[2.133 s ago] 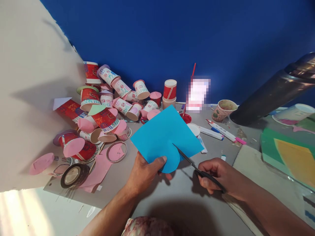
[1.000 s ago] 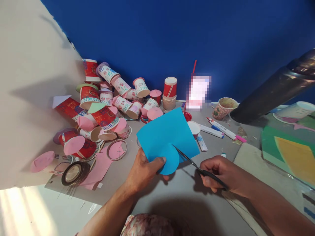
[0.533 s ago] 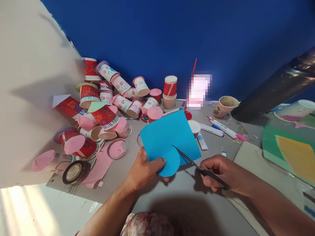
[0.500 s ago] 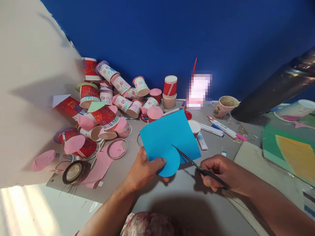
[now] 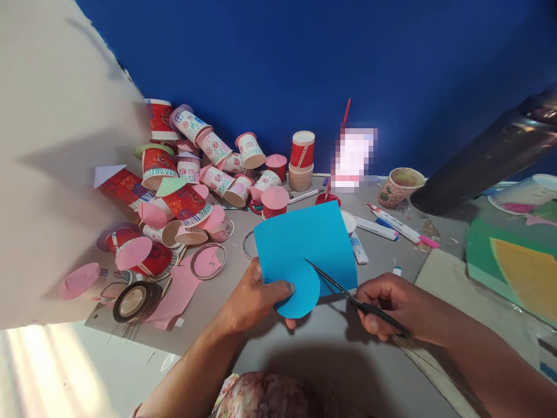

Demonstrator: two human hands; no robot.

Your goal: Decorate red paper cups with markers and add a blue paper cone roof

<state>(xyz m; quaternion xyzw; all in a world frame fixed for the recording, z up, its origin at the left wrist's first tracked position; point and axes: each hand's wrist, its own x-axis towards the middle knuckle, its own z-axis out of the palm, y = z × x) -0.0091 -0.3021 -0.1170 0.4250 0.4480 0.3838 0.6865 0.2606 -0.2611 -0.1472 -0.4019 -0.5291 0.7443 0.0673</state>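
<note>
A sheet of blue paper (image 5: 300, 238) is held above the grey surface (image 5: 270, 354), toward the middle of the view, and by the left hand (image 5: 259, 295) it is pinched at its near left part, the thumb being laid on top and the fingers kept mostly out of sight beneath. A rounded lobe has been cut along the near side of the sheet, and its curved edge is separated from the rest on the right. By the right hand (image 5: 385, 305), black-handled scissors (image 5: 343, 290) are gripped, the fingers being curled around the handles; the tip is laid over the sheet, at the inner end of the curved cut. How far the blades are parted cannot be told. To the left, a heap of decorated paper cups (image 5: 187, 209) is piled near the walls, many of them capped with pink, green or purple paper. Nearer the left forearm, a dark tape roll (image 5: 136, 301) is set beside a strip of pink paper (image 5: 176, 299), on which a thin ring (image 5: 194, 255) is also laid. Behind the blue paper, a red cup (image 5: 301, 150) is stacked upright on pale cups (image 5: 301, 178). To the right, several markers (image 5: 398, 224) are scattered near a patterned cup (image 5: 399, 188), beside which a large black cylinder (image 5: 478, 151) is seen tilted. Green and yellow sheets (image 5: 524, 267) are placed at the far right, beyond a pale cloth-like piece (image 5: 456, 302).
</note>
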